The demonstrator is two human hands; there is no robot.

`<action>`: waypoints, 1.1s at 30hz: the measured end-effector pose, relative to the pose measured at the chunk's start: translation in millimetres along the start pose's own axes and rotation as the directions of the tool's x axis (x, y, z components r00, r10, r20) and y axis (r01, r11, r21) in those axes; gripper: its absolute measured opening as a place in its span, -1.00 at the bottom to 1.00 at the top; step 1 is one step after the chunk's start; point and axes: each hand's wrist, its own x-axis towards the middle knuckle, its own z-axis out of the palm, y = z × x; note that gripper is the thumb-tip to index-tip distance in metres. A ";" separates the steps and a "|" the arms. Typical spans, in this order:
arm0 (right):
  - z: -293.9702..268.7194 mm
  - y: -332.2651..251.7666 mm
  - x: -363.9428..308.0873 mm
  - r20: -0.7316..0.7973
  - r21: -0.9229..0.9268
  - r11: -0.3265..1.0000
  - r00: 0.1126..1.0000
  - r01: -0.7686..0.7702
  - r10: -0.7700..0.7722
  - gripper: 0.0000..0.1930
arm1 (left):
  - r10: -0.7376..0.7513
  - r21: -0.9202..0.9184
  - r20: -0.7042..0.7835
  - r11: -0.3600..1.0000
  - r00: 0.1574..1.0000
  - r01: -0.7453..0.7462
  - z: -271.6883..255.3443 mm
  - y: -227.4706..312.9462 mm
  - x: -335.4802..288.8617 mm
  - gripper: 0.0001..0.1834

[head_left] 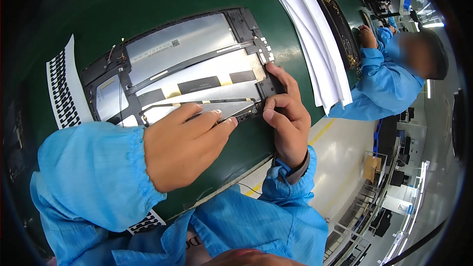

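An opened tablet-like device [180, 34] lies on the green table, with a black frame and silver battery panels inside. A thin black cable [217, 101] with gold patches runs along its near side. My left hand [189, 150] lies over that near edge, fingers stretched out and tips on or just beside the frame below the cable. What is under its palm is hidden. At the device's right end, my right hand [290, 123] grips the near corner, thumb at the near edge and index finger along the side by a row of small white pads.
White sheets with black strips [66, 88] lie left of the device, another sheet [147, 221] by my left sleeve. A stack of white paper [313, 44] and a black tray [340, 29] of small gold parts stand to the right. Beyond sits a blue-sleeved co-worker [384, 83].
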 end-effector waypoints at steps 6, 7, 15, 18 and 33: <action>1.9 -0.5 0.5 -0.004 0.006 1.000 1.000 0.008 -0.008 -0.95 | -0.021 -0.025 -0.045 0.999 0.999 0.020 0.0 0.3 -0.2 -0.72; 1.5 -0.9 0.4 -0.002 0.010 1.000 1.000 0.011 -0.011 -0.95 | -0.023 -0.030 -0.044 0.999 0.999 0.022 0.9 0.2 -0.6 -0.72; 2.5 -1.5 -0.9 0.003 -0.050 0.998 0.999 0.044 -0.043 -0.95 | 0.010 0.025 -0.013 1.000 1.000 -0.009 1.3 -0.2 -2.4 -0.70; 3.2 -1.3 -1.1 0.000 -0.021 0.999 0.999 0.044 -0.044 -0.95 | 0.014 0.022 -0.019 1.000 1.000 -0.014 0.3 -0.5 -2.6 -0.70; 3.2 -2.2 -1.0 -0.031 -0.112 0.993 0.998 0.046 -0.050 -0.94 | -0.016 -0.089 -0.016 0.996 1.000 0.015 -0.1 -0.8 20.3 -0.57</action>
